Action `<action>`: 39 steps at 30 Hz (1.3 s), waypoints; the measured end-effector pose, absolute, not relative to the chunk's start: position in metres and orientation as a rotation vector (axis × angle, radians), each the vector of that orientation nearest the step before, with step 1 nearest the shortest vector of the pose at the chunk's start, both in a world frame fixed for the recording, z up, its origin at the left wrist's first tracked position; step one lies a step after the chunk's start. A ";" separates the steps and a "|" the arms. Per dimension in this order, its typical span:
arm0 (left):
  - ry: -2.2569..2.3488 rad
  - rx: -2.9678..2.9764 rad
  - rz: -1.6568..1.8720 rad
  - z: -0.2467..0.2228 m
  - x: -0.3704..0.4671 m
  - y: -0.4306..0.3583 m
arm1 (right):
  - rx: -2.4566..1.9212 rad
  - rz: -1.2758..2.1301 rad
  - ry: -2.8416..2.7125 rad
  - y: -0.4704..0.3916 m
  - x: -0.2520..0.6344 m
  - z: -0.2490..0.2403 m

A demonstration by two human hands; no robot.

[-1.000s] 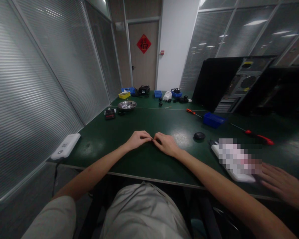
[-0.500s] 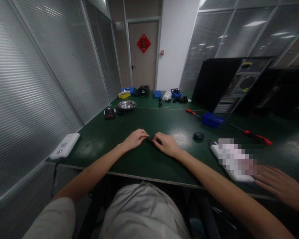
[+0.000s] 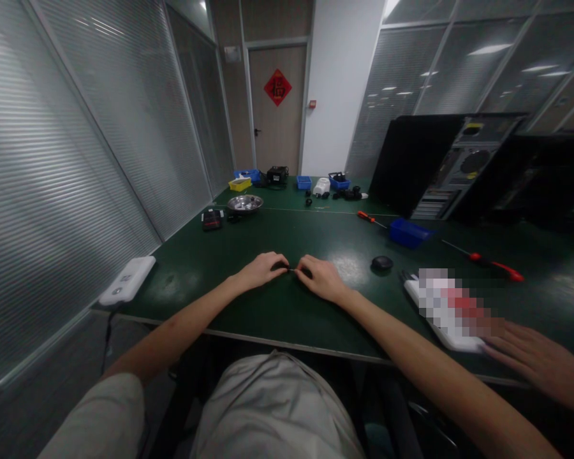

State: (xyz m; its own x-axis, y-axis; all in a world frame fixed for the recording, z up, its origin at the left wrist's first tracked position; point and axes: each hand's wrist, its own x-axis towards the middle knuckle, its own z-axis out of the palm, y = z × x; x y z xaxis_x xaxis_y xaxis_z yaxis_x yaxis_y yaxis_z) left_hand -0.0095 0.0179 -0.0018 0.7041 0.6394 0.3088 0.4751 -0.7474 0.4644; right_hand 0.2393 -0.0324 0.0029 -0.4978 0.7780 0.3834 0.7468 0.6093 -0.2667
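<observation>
Both hands rest low over the green table (image 3: pixel 310 236), close together at its middle. My left hand (image 3: pixel 264 270) is closed, its fingertips pinching something small and dark, too tiny to name. Facing it, my right hand (image 3: pixel 318 276) is closed too, thumb and forefinger pressed on a thin, light-coloured bit between the hands. What exactly lies between the fingertips is too small to make out. A black mouse-like object (image 3: pixel 381 262) lies to the right of my right hand.
Another person's hand (image 3: pixel 540 360) lies by a white device (image 3: pixel 459 341) at right. Beyond are a blue tray (image 3: pixel 407 233), an orange screwdriver (image 3: pixel 366 217), a red-handled tool (image 3: pixel 507 271), a metal dish (image 3: pixel 245 204) and a computer case (image 3: pixel 416 159). A white box (image 3: pixel 127 280) sits left.
My left hand's fingertips have come slightly closer to my right hand and curled more. The view has shifted slightly.
</observation>
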 end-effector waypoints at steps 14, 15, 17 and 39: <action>2.149 2.341 0.630 -0.016 -0.270 0.105 | -1.194 0.113 -2.370 -0.032 0.241 0.003; 2.195 2.308 0.639 -0.018 -0.280 0.105 | -1.197 0.111 -2.367 -0.031 0.241 0.002; 2.229 2.281 0.638 -0.022 -0.289 0.106 | -1.203 0.114 -2.366 -0.031 0.241 0.001; 2.376 2.367 0.517 -0.005 -0.260 0.080 | -1.207 0.144 -2.400 -0.034 0.239 0.008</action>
State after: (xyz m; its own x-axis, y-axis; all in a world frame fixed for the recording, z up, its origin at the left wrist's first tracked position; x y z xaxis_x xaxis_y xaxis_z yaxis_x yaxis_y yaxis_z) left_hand -0.2603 0.0798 -0.0049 -0.0104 0.9235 0.3834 0.9993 -0.0037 0.0360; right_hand 0.2391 -0.0339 0.0079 -0.5171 0.7839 0.3435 0.7373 0.6119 -0.2864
